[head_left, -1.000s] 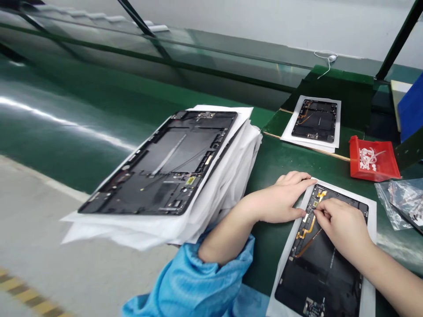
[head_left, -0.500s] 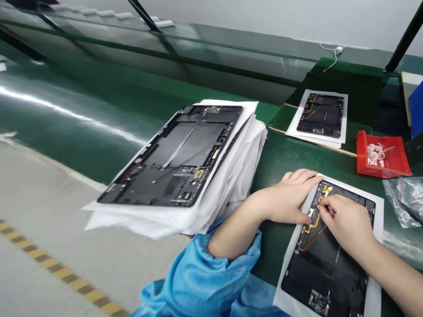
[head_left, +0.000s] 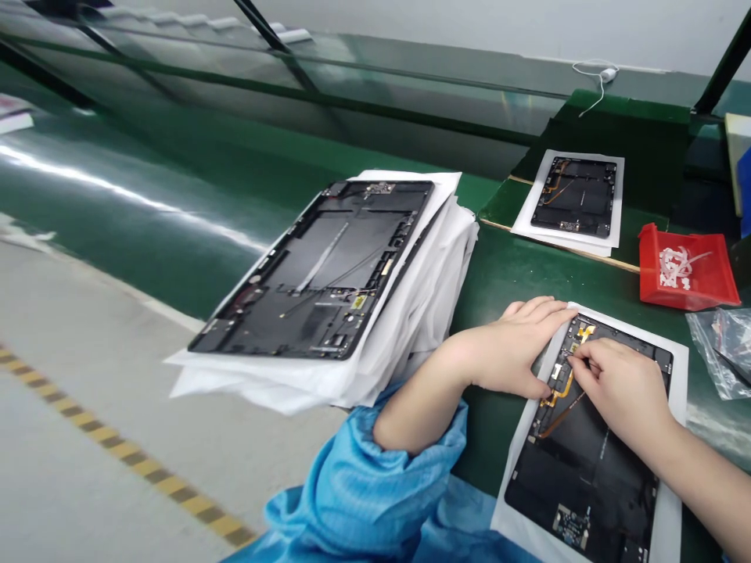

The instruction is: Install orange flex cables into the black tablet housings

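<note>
A black tablet frame lies on a white sheet on the green bench in front of me. My left hand rests flat on the frame's left edge, fingers stretched out and thumb near the gold flex cable. My right hand is curled, its fingertips pinched on a small part at the cable's upper end; what they grip is too small to name. A blue sleeve covers my left forearm.
A stack of white sheets topped by another black tablet frame overhangs the bench at left. A third frame on a sheet lies further back. A red bin with white bits and clear plastic bags sit at right.
The view has shifted slightly left and down. My right fingertips have crept a little up the flex cable; my left hand stays put.
</note>
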Tool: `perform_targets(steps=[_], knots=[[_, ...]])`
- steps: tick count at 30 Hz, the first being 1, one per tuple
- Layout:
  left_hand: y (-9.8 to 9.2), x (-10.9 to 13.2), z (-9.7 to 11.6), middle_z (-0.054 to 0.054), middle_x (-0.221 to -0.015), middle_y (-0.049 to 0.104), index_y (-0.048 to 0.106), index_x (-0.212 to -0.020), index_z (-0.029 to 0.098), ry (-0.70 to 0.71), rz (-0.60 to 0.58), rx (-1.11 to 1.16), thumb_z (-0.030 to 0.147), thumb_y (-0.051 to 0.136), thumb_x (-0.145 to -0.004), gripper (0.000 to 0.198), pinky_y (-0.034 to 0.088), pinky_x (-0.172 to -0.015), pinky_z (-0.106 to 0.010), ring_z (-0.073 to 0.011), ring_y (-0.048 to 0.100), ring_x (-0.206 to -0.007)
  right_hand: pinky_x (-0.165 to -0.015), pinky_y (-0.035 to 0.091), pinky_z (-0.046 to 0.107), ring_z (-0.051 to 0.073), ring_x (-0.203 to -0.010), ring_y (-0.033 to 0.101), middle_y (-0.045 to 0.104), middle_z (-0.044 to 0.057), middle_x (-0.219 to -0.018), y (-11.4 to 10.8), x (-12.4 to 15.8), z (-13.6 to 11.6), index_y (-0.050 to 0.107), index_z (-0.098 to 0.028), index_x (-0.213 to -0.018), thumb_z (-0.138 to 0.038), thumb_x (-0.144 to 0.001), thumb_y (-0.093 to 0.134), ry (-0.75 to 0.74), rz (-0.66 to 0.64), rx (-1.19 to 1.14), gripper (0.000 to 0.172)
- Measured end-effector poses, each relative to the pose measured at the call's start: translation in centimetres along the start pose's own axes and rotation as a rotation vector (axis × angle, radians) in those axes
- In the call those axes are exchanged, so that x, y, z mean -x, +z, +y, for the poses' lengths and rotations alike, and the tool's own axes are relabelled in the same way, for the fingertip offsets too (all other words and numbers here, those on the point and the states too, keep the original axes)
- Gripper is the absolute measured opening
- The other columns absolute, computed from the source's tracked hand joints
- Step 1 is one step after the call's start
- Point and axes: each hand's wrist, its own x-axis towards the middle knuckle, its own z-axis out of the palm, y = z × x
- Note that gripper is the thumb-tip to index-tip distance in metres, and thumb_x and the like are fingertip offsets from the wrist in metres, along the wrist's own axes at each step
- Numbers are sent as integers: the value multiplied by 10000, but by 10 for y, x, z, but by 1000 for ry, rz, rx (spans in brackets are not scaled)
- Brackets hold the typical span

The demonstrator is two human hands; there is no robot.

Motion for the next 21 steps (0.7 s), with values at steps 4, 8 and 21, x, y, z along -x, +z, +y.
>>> perform_targets(steps=[4,8,21], knots=[[-1,1,-1,-183,-1654,259,216,-1590,214,-9,-7,5,291,759,-693,1051,183,-1216,-606,-408,153,-1543,-614,349,262,137,-647,633,692,-25,-710,0,0,0,702,-235,-794,-247,-918,618,0,4,1,149],[-2,4,-1,-189,-1671,214,196,-1599,189,-22,-38,18,285,741,-723,1037,160,-1236,-590,-390,122,-1557,-616,352,261,142,-651,637,704,-18,-719,0,0,-1,707,-233,-806,-246,-927,606,5,-2,-8,158],[22,28,9,-143,-1691,188,182,-1612,175,-32,-30,98,249,720,-754,1015,55,-1285,-556,-323,62,-1575,-593,350,269,143,-654,660,719,-26,-734,2,-1,0,714,-240,-804,-264,-910,634,19,-3,19,134]])
